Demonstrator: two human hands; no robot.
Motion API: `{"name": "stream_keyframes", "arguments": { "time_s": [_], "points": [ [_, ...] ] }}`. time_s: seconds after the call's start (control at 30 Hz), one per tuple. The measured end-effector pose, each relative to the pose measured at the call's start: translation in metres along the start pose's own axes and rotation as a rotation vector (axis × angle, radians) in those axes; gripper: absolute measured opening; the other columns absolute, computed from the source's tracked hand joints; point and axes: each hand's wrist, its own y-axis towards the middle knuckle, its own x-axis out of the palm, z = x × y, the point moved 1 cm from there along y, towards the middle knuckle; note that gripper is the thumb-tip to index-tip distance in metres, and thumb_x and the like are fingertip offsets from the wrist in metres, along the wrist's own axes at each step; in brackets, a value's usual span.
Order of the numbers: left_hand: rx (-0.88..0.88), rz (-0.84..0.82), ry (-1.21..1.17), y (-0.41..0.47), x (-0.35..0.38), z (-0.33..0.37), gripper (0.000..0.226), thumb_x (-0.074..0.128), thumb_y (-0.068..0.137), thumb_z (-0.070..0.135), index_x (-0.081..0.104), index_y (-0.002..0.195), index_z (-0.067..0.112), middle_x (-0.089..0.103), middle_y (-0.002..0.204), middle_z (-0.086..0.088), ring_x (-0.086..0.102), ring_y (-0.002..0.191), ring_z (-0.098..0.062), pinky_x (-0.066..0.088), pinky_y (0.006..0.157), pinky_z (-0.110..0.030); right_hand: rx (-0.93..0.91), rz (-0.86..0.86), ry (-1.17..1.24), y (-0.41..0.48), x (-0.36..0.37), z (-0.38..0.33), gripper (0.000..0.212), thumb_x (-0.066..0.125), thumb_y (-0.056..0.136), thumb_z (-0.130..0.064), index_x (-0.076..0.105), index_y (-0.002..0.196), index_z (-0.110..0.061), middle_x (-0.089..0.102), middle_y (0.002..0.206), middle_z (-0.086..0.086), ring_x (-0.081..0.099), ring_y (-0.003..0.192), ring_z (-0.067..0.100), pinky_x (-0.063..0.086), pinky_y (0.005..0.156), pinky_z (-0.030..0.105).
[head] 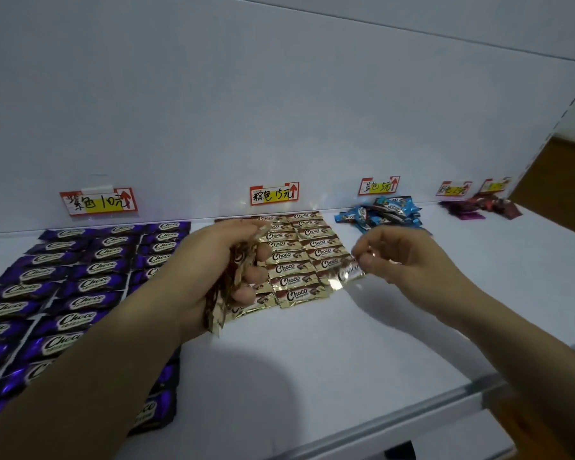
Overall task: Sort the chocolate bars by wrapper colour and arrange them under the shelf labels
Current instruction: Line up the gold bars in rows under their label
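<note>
**Hands.** The left hand (219,270) has its fingers curled round a bundle of gold bars (228,293), held just over the shelf (312,360). The bars overlap, so we cannot count them. The right hand (402,257) pinches a single gold bar (347,273) by one end between thumb and fingertips. It hangs at the near end of the right-hand column of the gold rows (296,257). We judge it is the next to be laid there.

**Gold rows,** under the middle label (274,194). Two columns show plainly, about eight bars in one and six or seven in the other. A third column on the left is mostly hidden behind the left hand.

**Purple bars** (90,270), under the left label (98,202). They lie flat in three neat columns. We count upward of twenty, but the columns run off the edge and under the left forearm, so there is no full count.

**Further right.** A loose blue heap (382,210) lies under its blue label (377,185). Beyond it are a pink heap (462,212) and a dark red heap (498,204), each below a far label (453,188). All three are too tangled or too small to count.

**Tally.** Five labels and five colour groups.

**Progress, our judgement.** Sorting by colour looks done. Of the arranging, purple is finished and gold is well on, with the bundle left to place. The three heaps are not yet laid out.
</note>
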Motion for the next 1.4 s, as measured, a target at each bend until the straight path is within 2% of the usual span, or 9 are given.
{"name": "stream_keyframes", "arguments": {
  "time_s": [0.1,0.3,0.43,0.53,0.83,1.03,1.13,1.23,1.4],
  "points": [
    [-0.147,-0.102,-0.192,0.006,-0.003,0.002,0.030,0.057,0.084,0.028,0.061,0.109,0.012,0.054,0.069,-0.004,0.042,0.044,-0.013,0.028,0.034,-0.018,0.033,-0.006,-0.205,-0.008,0.001,0.023,0.023,0.069,0.092,-0.013,0.071,0.086,-0.034,0.071,0.081,-0.007,0.064,0.078,0.015,0.046,0.070,0.029],
    [-0.095,-0.138,-0.205,0.011,-0.009,0.001,0.026,0.063,0.080,0.027,0.063,0.101,0.012,0.054,0.072,-0.002,0.041,0.048,-0.013,0.029,0.032,-0.019,-0.117,0.197,-0.446,-0.029,0.013,0.025,0.018,0.069,0.091,-0.019,0.067,0.098,-0.035,0.057,0.098,-0.021,0.054,0.093,-0.001,0.038,0.072,0.006],
    [0.001,-0.118,0.127,0.020,-0.020,0.000,0.045,0.072,0.076,0.049,0.059,0.098,0.012,0.047,0.077,-0.005,0.039,0.056,-0.016,0.037,0.037,-0.024,-0.262,-0.023,-0.516,-0.039,0.017,0.024,0.014,0.066,0.091,-0.020,0.071,0.099,-0.031,0.061,0.098,-0.021,0.059,0.096,0.006,0.045,0.076,0.015],
    [0.013,-0.104,0.028,0.018,-0.019,-0.003,0.038,0.071,0.086,0.041,0.062,0.109,0.012,0.052,0.080,-0.002,0.043,0.057,-0.013,0.037,0.037,-0.022,-0.260,-0.032,-0.547,-0.040,0.019,0.024,0.018,0.059,0.091,-0.026,0.071,0.104,-0.029,0.061,0.102,-0.020,0.058,0.100,0.008,0.049,0.082,0.024],
    [0.190,-0.164,0.131,0.001,-0.008,0.001,0.020,0.055,0.098,0.032,0.066,0.083,0.025,0.049,0.070,0.002,0.042,0.050,-0.008,0.037,0.038,-0.017,-0.244,-0.071,-0.599,-0.039,0.020,0.024,0.030,0.054,0.093,-0.032,0.067,0.120,-0.030,0.058,0.117,-0.021,0.053,0.112,0.002,0.041,0.088,0.009],
    [0.159,-0.043,-0.023,-0.008,-0.001,-0.001,0.042,0.076,0.073,0.025,0.070,0.111,0.010,0.056,0.072,0.002,0.041,0.054,-0.008,0.032,0.035,-0.017,-0.274,-0.044,-0.581,-0.040,0.020,0.023,0.030,0.057,0.093,-0.031,0.066,0.122,-0.030,0.058,0.120,-0.022,0.053,0.114,0.002,0.043,0.088,0.013],
    [0.216,-0.023,0.083,-0.011,0.004,0.000,0.047,0.079,0.065,0.027,0.071,0.108,0.012,0.056,0.067,0.003,0.039,0.052,-0.009,0.031,0.035,-0.018,-0.271,0.122,-0.316,-0.039,0.021,0.005,0.027,0.059,0.093,-0.034,0.067,0.118,-0.028,0.066,0.111,-0.015,0.062,0.105,0.011,0.047,0.077,0.017],
    [0.279,-0.027,0.249,-0.013,0.006,0.000,0.048,0.082,0.061,0.034,0.072,0.105,0.017,0.052,0.068,-0.004,0.037,0.051,-0.012,0.029,0.038,-0.021,-0.132,0.009,0.329,-0.029,0.034,-0.037,0.028,0.062,0.092,-0.029,0.064,0.119,-0.021,0.071,0.095,0.006,0.068,0.084,0.015,0.051,0.064,0.024],
    [0.296,-0.018,0.336,-0.017,0.005,0.004,0.046,0.082,0.063,0.036,0.072,0.104,0.020,0.055,0.069,-0.006,0.042,0.055,-0.015,0.032,0.047,-0.024,-0.041,0.012,0.557,-0.006,0.059,-0.066,0.026,0.066,0.093,-0.003,0.064,0.116,-0.012,0.062,0.072,0.010,0.064,0.066,0.018,0.049,0.059,0.029]
  ]
}}
